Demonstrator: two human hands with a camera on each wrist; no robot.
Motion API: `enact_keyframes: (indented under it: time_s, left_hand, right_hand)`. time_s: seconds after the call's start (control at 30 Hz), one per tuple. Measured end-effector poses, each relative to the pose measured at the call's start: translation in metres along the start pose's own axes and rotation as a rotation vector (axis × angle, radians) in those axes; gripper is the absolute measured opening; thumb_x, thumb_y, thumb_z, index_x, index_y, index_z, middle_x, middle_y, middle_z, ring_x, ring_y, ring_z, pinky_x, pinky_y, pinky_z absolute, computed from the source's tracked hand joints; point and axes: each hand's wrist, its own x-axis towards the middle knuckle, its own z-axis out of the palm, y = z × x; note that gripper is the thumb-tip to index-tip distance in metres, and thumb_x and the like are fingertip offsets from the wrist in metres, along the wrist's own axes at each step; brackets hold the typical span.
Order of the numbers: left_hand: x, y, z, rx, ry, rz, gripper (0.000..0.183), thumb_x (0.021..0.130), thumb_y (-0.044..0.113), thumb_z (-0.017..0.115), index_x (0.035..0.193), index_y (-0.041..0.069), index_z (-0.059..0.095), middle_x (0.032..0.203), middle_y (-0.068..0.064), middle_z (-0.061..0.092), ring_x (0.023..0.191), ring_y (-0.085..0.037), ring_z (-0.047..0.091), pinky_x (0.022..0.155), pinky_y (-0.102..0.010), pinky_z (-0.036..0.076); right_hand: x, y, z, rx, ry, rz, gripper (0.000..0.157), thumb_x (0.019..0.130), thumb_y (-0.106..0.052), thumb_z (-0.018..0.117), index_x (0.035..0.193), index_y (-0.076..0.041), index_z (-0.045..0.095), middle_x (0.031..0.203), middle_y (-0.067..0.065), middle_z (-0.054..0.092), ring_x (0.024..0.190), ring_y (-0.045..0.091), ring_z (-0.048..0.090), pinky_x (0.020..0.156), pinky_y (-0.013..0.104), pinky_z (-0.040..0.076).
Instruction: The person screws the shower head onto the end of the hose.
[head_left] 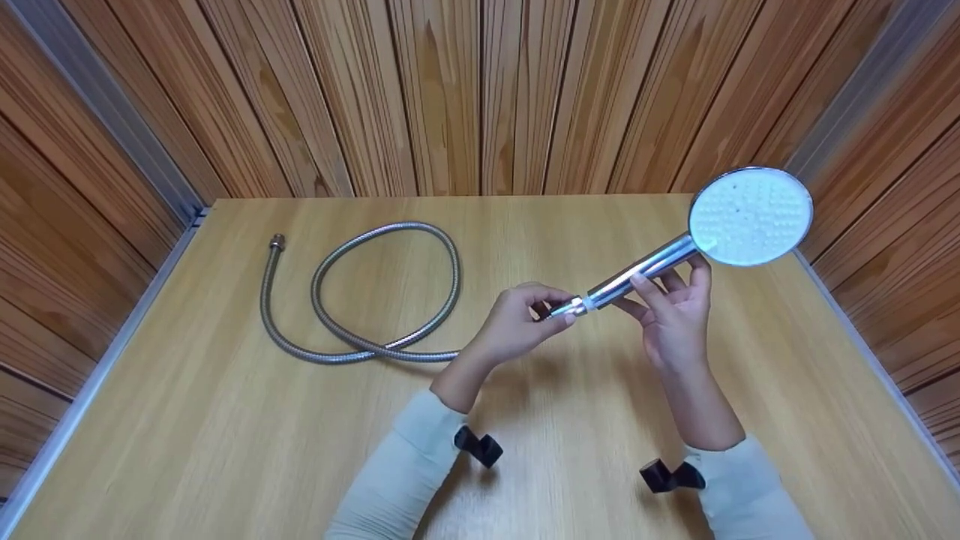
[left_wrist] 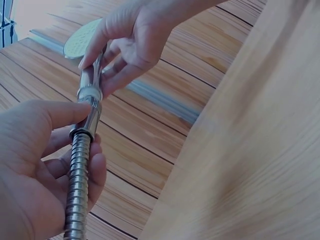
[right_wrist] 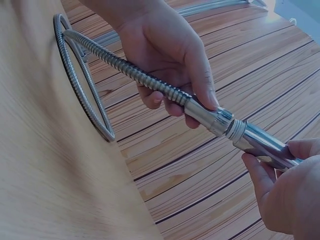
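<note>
My right hand (head_left: 679, 326) grips the chrome handle of a shower head (head_left: 750, 216), whose round white spray face is tilted up at the right. In my left hand (head_left: 519, 324) is the metal end nut (right_wrist: 207, 116) of a flexible shower hose (head_left: 390, 350), pinched between thumb and fingers. The nut meets the threaded end (right_wrist: 236, 131) of the handle, and some thread still shows between them in the right wrist view. Both parts are held in the air above the table. From the left hand the hose runs down and lies in a loop on the tabletop.
The hose's free end, with a metal fitting (head_left: 277, 241), lies at the left of the wooden table (head_left: 187, 420). Wood-plank walls (head_left: 442, 97) stand behind and on both sides. A black mount (head_left: 478, 447) sits on the left sleeve, another (head_left: 671, 477) on the right.
</note>
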Motion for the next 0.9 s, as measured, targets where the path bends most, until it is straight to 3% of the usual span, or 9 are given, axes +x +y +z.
enact_keyframes:
  time_s: [0.33, 0.67, 0.9]
  left_hand:
    - [0.0010, 0.0024, 0.0044, 0.006, 0.036, 0.064, 0.024, 0.088, 0.018, 0.075, 0.111, 0.012, 0.073, 0.096, 0.007, 0.063, 0.084, -0.014, 0.057, 0.068, -0.026, 0.050]
    - [0.0011, 0.0048, 0.0078, -0.020, 0.050, 0.063, 0.023, 0.086, 0.017, 0.076, 0.108, 0.011, 0.074, 0.095, 0.004, 0.064, 0.081, -0.013, 0.058, 0.066, -0.025, 0.050]
    - [0.0008, 0.0070, 0.0037, -0.062, 0.005, 0.024, 0.019, 0.091, 0.015, 0.070, 0.110, 0.013, 0.074, 0.093, 0.005, 0.069, 0.082, -0.014, 0.060, 0.065, -0.026, 0.049]
  right_hand:
    - [-0.0020, 0.0033, 0.0007, 0.043, 0.043, 0.017, 0.068, 0.089, 0.011, 0.061, 0.143, -0.016, 0.030, 0.104, 0.013, 0.050, 0.085, 0.023, 0.063, 0.068, 0.044, 0.058]
    - [-0.0039, 0.0060, 0.0019, 0.070, 0.048, 0.017, 0.068, 0.089, 0.013, 0.060, 0.142, -0.015, 0.030, 0.102, 0.013, 0.050, 0.083, 0.023, 0.064, 0.066, 0.043, 0.058]
    - [-0.0045, 0.0054, 0.0007, 0.075, 0.050, 0.028, 0.066, 0.089, 0.014, 0.060, 0.141, -0.015, 0.031, 0.102, 0.013, 0.051, 0.084, 0.023, 0.063, 0.065, 0.044, 0.058]
